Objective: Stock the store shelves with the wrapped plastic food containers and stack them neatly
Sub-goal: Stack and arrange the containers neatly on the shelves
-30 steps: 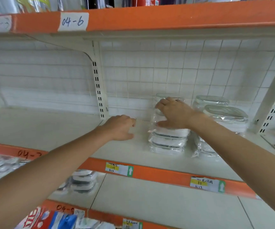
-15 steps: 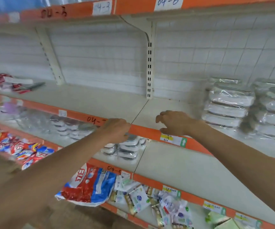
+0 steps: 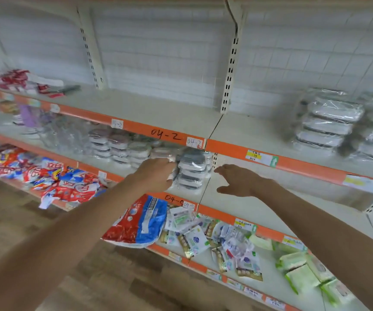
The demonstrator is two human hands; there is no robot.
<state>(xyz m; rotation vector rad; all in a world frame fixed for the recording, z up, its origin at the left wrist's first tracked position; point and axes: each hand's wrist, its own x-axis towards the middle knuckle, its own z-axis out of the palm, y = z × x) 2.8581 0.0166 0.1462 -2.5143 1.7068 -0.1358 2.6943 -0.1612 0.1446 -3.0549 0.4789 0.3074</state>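
A wrapped stack of plastic food containers (image 3: 191,170) stands on the middle shelf (image 3: 248,205), with several similar stacks (image 3: 122,149) to its left. My left hand (image 3: 156,173) touches the left side of that stack, fingers curled against the wrap. My right hand (image 3: 237,180) hovers just right of it, fingers spread and holding nothing. On the upper shelf (image 3: 237,131) at the right stand two wrapped stacks (image 3: 329,124), blurred.
The lower shelf holds a red-and-blue bag (image 3: 138,223), small sachets (image 3: 203,234) and green packs (image 3: 302,270). Red packets (image 3: 46,176) lie at the left. Orange shelf edges (image 3: 165,133) jut forward. A white slotted upright (image 3: 230,63) divides the bays. Wooden floor (image 3: 24,221) lies below.
The view swung left and down. Both hands left the stack on the upper shelf and dropped to the middle shelf, where my left hand now touches another wrapped stack.
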